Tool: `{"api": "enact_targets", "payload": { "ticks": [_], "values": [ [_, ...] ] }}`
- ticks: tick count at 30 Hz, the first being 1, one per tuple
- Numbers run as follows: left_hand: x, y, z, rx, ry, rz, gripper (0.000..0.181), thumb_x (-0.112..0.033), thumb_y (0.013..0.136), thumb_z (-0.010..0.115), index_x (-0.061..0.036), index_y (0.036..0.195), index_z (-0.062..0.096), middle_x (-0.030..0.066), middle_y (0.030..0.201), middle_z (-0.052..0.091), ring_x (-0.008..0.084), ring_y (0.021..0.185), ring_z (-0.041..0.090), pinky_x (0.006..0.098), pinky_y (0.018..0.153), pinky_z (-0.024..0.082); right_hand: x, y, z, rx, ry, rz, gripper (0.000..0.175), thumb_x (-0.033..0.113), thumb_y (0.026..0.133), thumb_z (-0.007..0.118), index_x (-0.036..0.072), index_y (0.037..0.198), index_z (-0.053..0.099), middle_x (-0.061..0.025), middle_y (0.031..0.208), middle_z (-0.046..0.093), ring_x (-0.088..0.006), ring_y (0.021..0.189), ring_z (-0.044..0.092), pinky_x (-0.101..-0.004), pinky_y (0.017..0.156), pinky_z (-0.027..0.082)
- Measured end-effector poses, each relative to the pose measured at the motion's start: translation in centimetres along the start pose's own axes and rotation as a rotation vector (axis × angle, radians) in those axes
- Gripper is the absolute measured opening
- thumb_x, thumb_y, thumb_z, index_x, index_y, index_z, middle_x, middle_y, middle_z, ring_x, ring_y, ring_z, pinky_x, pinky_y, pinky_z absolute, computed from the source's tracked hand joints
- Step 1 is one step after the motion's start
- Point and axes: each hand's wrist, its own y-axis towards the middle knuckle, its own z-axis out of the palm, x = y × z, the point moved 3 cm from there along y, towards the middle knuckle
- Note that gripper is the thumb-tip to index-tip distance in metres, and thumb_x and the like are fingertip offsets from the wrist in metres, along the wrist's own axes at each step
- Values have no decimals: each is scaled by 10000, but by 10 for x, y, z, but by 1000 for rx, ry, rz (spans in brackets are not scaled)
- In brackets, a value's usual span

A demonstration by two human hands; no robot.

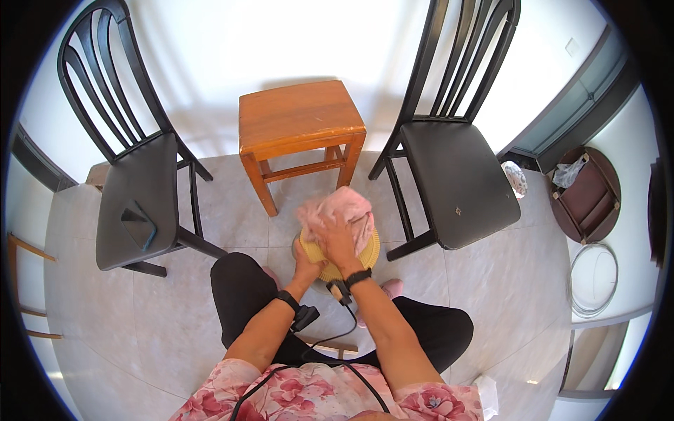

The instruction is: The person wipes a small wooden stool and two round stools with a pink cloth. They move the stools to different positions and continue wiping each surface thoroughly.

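Between my knees is a round yellow object (pixel 375 246) with a ridged rim; its exact kind is hard to tell. My left hand (pixel 308 267) grips its near left edge, thumb on top. My right hand (pixel 337 239) holds a crumpled pink cloth (pixel 347 202) against the yellow surface, covering much of it. The cloth's left side is blurred. Beneath the yellow object a greyish round thing shows in part. Both wrists wear black straps with small devices, and a black cable (pixel 347 331) runs from the right one towards my body.
An orange-brown wooden stool (pixel 303 118) stands ahead by the wall. Black chairs stand at left (pixel 145 194) and right (pixel 458 184); a dark flat item with a blue edge (pixel 139 223) lies on the left seat. At far right are a folded round stool (pixel 587 194) and coiled wire (pixel 573 284).
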Motion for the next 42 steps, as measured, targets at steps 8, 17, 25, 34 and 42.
{"api": "enact_targets", "payload": {
  "ticks": [8, 17, 25, 34, 42],
  "values": [
    [-38, -13, -1, -9, 22, -90, 923, 100, 654, 737, -24, 1435, 261, 152, 1358, 481, 287, 1289, 484, 377, 1085, 409, -44, -87, -45, -122, 90, -20, 377, 151, 813, 679, 210, 1185, 692, -82, 1343, 561, -414, 1302, 439, -578, 995, 411],
    [-72, -19, -1, 26, -22, -168, 957, 130, 671, 716, -52, 1465, 214, 117, 1392, 456, 274, 1293, 481, 372, 1081, 410, -8, 1, 2, -89, -91, 99, 434, 130, 799, 681, 207, 1227, 688, -86, 1360, 551, -430, 1301, 420, -566, 1022, 384],
    [-52, -15, -1, 51, 5, -154, 1089, 145, 673, 710, -68, 1536, 80, 144, 1436, 438, 301, 1338, 456, 368, 1103, 404, -8, -86, -100, -85, 246, -40, 382, 16, 770, 657, 155, 1117, 734, -154, 1257, 621, -408, 1165, 539, -486, 989, 446],
    [-34, -10, 0, 8, 16, -113, 1049, 114, 686, 719, -21, 1526, 105, 159, 1403, 486, 301, 1321, 478, 367, 1090, 410, -19, -52, -118, -150, 121, 16, 442, 144, 830, 706, 116, 1269, 668, -217, 1434, 491, -424, 1331, 423, -511, 1101, 362],
    [-44, -16, -5, 55, -9, -182, 1080, 118, 690, 718, -41, 1547, 81, 180, 1403, 492, 291, 1309, 495, 368, 1075, 424, 0, -2, -3, 65, -198, 474, 783, 461, 746, 797, 137, 1408, 533, -228, 1492, 367, -553, 1365, 267, -763, 1008, 261]
  ]
}}
